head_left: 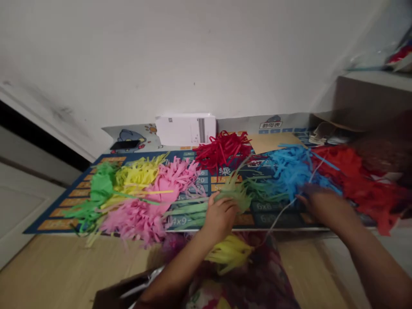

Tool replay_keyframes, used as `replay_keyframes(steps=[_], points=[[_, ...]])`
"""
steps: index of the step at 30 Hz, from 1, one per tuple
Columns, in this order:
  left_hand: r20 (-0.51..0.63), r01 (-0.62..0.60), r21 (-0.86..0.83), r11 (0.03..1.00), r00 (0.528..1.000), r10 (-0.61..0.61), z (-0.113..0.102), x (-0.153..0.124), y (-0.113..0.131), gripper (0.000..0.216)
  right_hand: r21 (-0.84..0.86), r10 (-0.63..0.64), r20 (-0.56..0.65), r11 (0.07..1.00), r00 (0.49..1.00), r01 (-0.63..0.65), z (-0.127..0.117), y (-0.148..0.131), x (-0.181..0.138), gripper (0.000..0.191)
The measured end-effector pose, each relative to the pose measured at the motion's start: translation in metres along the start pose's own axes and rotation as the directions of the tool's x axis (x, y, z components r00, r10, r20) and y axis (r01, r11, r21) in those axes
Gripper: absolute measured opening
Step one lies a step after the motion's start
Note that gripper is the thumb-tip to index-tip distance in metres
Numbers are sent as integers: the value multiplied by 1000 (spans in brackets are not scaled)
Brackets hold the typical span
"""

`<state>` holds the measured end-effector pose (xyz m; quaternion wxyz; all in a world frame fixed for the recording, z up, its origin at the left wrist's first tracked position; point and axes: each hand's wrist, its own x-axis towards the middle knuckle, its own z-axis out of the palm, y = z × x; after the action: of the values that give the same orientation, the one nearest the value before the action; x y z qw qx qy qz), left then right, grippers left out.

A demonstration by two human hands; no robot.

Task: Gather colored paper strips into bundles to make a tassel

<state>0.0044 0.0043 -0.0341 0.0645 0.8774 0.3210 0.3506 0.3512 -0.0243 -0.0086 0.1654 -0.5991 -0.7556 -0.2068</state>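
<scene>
My left hand (220,216) is closed around a pale green fringed paper tassel (236,193), whose strips fan out on both sides of the fingers. On the right, my right hand (318,204) is smeared by motion, its fingertips pinched on a thin white string (279,216). The string runs down toward a yellow paper tassel (230,253) on my lap, and its other end rises past the hand. Just behind that hand lies a blue tassel bunch (289,165). Green strips (267,189) spread between the two hands.
Pink (138,219), yellow (138,174) and green (101,184) tassels lie left on the printed mat (58,214). Red tassels (223,150) lie behind, more red paper (357,180) to the right. A white box (186,130) and a dark phone (125,144) are by the wall.
</scene>
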Motion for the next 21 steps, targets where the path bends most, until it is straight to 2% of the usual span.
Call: replay_keyframes(steps=[1, 2, 3, 4, 5, 6, 8, 9, 12, 14, 16, 19, 21], points=[[16, 13, -12, 1000, 1000, -13, 3, 0, 0, 20, -26, 31, -10, 999, 999, -31, -9, 1, -5, 38], [27, 24, -22, 999, 999, -23, 4, 0, 0, 20, -60, 105, -37, 992, 994, -107, -16, -7, -7, 34], [32, 30, -28, 999, 999, -29, 3, 0, 1, 20, -19, 126, -55, 992, 990, -127, -19, -22, -7, 28], [30, 35, -32, 999, 999, -34, 1, 0, 2, 20, 84, 31, -51, 996, 998, -27, -18, -43, -4, 25], [26, 37, -35, 999, 999, -37, -2, 0, 3, 19, 184, -119, -52, 975, 992, 127, -14, -67, 1, 27], [23, 36, -37, 999, 999, -35, -4, 0, 4, 19, 251, -243, -31, 937, 969, 243, -7, -92, 8, 32], [22, 28, -34, 999, 999, -27, -7, -2, 6, 17, 338, -358, -67, 870, 931, 359, 11, -130, 26, 36], [22, 35, -21, 999, 999, -34, -8, -3, 7, 17, 360, -368, -93, 854, 925, 376, 20, -142, 35, 33], [-7, 170, 103, 980, 985, -170, -14, -11, 1, 21, 375, -347, -165, 844, 923, 384, 36, -144, 51, 23], [-36, 280, 196, 940, 960, -278, -23, -17, -5, 26, 340, -346, -181, 856, 921, 389, 35, -133, 49, 21], [-34, 335, 262, 905, 941, -338, -38, -22, -8, 30, 306, -347, -181, 869, 920, 388, 29, -123, 39, 19], [-11, 373, 364, 853, 918, -396, -55, -26, 3, 39, 279, -296, -134, 905, 946, 322, 19, -123, 19, 20], [68, 273, 367, 889, 946, -318, -52, -24, 19, 49, 270, -244, -95, 927, 965, 260, 15, -131, 11, 19]])
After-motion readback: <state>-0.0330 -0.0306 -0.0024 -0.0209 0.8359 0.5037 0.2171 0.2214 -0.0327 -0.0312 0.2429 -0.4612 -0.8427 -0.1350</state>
